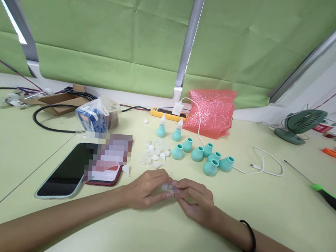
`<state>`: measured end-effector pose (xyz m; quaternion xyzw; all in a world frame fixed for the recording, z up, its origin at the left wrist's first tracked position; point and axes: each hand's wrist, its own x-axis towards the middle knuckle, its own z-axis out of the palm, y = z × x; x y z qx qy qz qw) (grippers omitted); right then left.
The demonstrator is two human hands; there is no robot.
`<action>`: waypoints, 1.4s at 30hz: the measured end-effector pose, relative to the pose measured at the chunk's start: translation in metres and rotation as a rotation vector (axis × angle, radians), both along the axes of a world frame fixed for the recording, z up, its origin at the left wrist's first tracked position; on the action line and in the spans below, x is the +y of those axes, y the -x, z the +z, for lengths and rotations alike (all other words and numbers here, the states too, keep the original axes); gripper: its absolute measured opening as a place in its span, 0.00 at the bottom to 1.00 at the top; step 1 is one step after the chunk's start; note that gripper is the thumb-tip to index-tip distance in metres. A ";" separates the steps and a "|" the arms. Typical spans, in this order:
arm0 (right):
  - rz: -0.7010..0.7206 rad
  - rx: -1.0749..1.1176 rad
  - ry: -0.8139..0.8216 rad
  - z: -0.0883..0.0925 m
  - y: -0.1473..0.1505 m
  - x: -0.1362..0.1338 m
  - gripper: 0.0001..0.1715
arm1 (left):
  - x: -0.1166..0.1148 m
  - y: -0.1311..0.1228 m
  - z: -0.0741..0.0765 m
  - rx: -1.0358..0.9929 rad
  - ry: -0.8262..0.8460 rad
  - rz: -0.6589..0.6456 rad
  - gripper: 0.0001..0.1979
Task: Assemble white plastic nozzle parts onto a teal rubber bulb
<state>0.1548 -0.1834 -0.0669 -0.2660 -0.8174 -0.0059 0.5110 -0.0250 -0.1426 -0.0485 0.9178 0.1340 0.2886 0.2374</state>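
My left hand (147,188) and my right hand (195,200) meet at the table's near middle, both pinching one small clear plastic piece (169,187) between their fingertips. Just beyond them lies a heap of small clear and white plastic parts (155,155). To its right sit several loose teal rubber bulbs (211,159). Two teal bulbs fitted with white tips (169,130) stand upright farther back. A black band circles my right wrist.
A dark phone (64,170) and a second phone (109,164) lie at the left. A pink bubble-wrap bag (212,112), yellow power strip (164,113), white cable (262,164), green fan (297,124), green-handled screwdriver (322,192) and wrapped packet (94,120) ring the work area.
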 end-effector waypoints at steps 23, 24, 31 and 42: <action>0.039 0.035 0.059 0.001 0.002 -0.003 0.11 | -0.001 -0.003 -0.005 -0.132 -0.142 0.016 0.09; 0.040 0.033 0.058 0.001 0.002 -0.003 0.11 | -0.001 -0.003 -0.004 -0.129 -0.143 0.017 0.09; 0.023 0.033 0.062 0.000 0.003 0.000 0.10 | -0.002 -0.002 -0.004 -0.081 -0.140 0.022 0.06; 0.020 0.014 0.057 0.001 0.002 -0.001 0.10 | 0.000 -0.002 -0.006 -0.108 -0.102 0.021 0.08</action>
